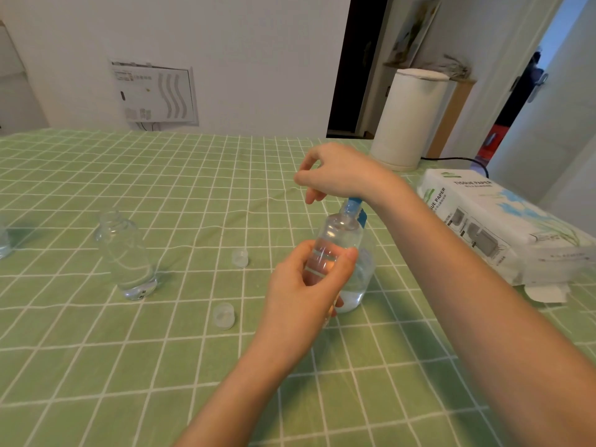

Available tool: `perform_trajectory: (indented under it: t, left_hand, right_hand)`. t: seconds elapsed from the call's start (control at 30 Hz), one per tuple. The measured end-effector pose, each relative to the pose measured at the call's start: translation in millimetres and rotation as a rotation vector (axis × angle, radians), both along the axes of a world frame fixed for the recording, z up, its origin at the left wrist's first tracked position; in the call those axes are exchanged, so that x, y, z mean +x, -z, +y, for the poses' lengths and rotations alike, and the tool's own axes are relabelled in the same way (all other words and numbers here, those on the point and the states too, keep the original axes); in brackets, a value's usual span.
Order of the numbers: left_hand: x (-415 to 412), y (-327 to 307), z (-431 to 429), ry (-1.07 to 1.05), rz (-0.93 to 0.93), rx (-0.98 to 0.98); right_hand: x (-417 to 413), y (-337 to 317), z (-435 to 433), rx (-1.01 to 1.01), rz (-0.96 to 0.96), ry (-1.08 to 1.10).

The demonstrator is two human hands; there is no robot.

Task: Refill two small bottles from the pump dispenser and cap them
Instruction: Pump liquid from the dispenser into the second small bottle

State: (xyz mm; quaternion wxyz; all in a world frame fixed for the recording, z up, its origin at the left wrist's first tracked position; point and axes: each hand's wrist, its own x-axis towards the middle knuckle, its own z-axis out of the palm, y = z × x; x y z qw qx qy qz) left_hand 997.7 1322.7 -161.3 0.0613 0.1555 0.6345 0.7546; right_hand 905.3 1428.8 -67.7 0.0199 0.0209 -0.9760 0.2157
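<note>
My left hand (306,285) grips a small clear bottle (338,233) and holds it tilted, its mouth up against the blue pump head (354,209) of the clear pump dispenser (362,279). The dispenser stands on the table right behind the bottle, with some liquid in its base. My right hand (338,172) lies on top of the pump head with its fingers loosely curled. A second clear bottle (127,256) stands uncapped to the left. Two translucent caps (240,258) (223,315) lie on the cloth between that bottle and my left hand.
The table wears a green checked cloth (161,366). A tissue paper pack (490,221) lies at the right edge, and a white cylindrical appliance (406,124) with a black cord stands behind it. Part of another clear container (3,240) shows at the far left edge.
</note>
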Motion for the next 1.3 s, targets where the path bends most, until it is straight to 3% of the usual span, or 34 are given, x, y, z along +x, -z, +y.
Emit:
perform_trajectory:
  t: [0.87,1.1,1.3]
  left_hand:
    - [-2.3,2.7,1.5,-0.023,0.038,0.013]
    - [-2.3,5.7,0.4,-0.043,0.046,-0.031]
    - [-1.4,7.9,-0.7,-0.136,0.188,-0.166]
  right_hand:
    - [-1.8,-1.9,1.1,0.012,-0.042,0.012]
    - [-2.4,4.1,1.1,0.011,-0.064,0.015]
    - [-0.9,-0.9,2.6,-0.054,-0.063,0.026]
